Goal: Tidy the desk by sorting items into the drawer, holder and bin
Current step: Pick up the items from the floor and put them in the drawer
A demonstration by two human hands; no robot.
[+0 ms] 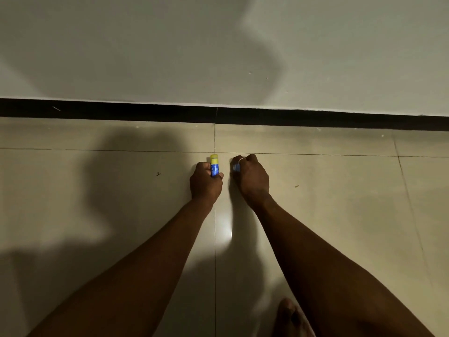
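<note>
Glue stick [214, 166], yellow-capped, gripped in left hand [205, 182]; right hand [251, 177] curled round blurred blue item [236, 167]; risk: either drops to floor [340, 215] if grip slackens.

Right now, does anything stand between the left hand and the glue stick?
Nothing visible does: the left hand already grips the glue stick. No drawer, holder or bin is in view, so the way onward cannot be judged.
</note>
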